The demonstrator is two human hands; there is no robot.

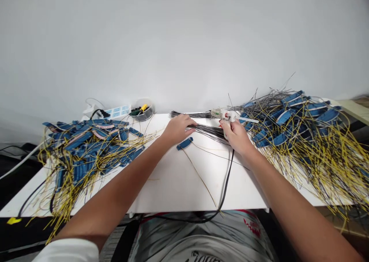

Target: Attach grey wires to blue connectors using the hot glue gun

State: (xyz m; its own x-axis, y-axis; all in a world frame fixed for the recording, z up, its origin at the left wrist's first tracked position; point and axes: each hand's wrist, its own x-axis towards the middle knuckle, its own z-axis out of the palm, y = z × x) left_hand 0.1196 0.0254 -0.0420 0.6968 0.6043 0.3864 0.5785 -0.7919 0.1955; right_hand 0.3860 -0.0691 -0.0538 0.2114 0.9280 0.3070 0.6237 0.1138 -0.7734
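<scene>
My left hand (179, 128) is at the left end of a bundle of thin black wires (211, 130), thumb and forefinger closed about the wire ends; how many it pinches I cannot tell. My right hand (238, 137) grips what looks like a white hot glue gun (226, 117) with red parts, a white stick (250, 120) jutting from it to the right and a black cord (225, 189) hanging below. Behind the hands lies a second black wire bundle (198, 115). Just below my left hand rests a small blue piece (185, 143), with thin wires trailing from it.
A pile of blue pieces with yellow and black wires (83, 154) covers the table's left side; a larger tangled pile (314, 139) covers the right. At the back stand a power strip (118, 111) and a round tub of tools (143, 110). The white table (173, 189) meets the wall.
</scene>
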